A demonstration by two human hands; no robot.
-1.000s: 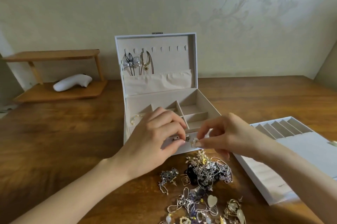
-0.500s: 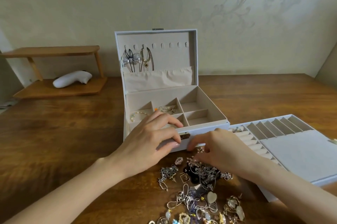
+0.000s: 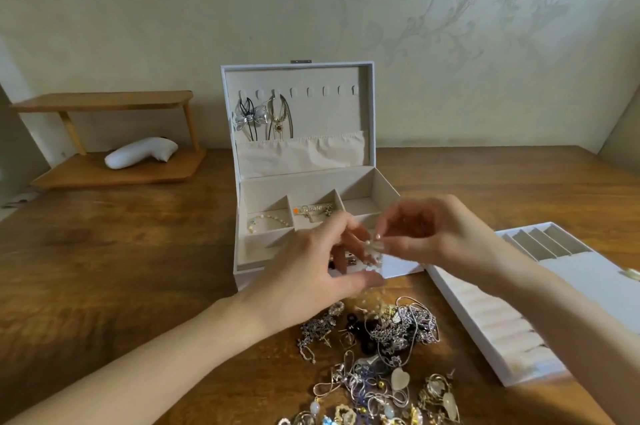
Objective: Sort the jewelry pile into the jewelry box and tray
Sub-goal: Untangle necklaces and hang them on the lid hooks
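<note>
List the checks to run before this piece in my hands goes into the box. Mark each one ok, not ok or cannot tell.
1. Right hand pinches the small pearly piece: ok.
2. Left hand grips it too: cannot tell, blurred.
3. Piece hangs free of the jewelry pile: cannot tell, there is a blur under it.
4. Jewelry box lid open and upright: ok.
5. A free slot: ok, the rear right compartment shows nothing in it.
6. Tray lies uncovered right of the box: ok.
</note>
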